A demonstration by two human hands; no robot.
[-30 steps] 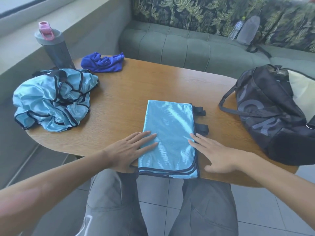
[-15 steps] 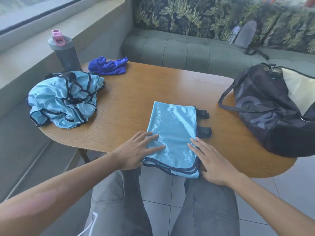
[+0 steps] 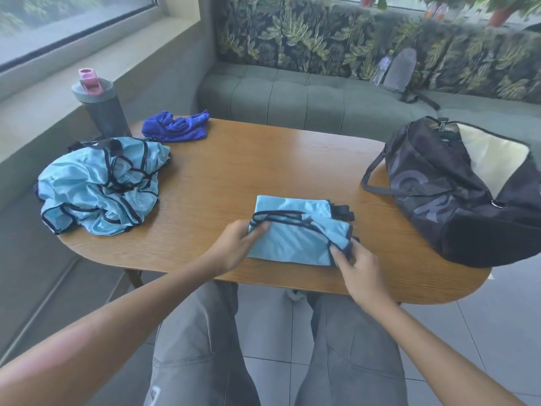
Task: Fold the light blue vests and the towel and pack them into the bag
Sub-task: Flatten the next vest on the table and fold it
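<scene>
A light blue vest (image 3: 295, 232) with dark trim lies on the wooden table (image 3: 263, 165) near its front edge, its near half turned up and over the far half. My left hand (image 3: 237, 244) pinches the trimmed left corner of that flap. My right hand (image 3: 357, 268) pinches the right corner. A crumpled heap of more light blue vests (image 3: 96, 186) sits at the table's left end. The dark blue towel (image 3: 177, 127) lies bunched at the far left. The black bag (image 3: 456, 191) stands at the right end, its top unzipped.
A grey bottle (image 3: 101, 106) with a pink cap stands at the far left corner by the window ledge. A green sofa (image 3: 307, 95) runs behind the table, with a clear bottle and a grey pouch on it. My knees are under the front edge.
Both hands went from lying flat on the vest to pinching its near hem corners. They have lifted that hem and carried it away from me, over the far half. The camera view tilted up.
</scene>
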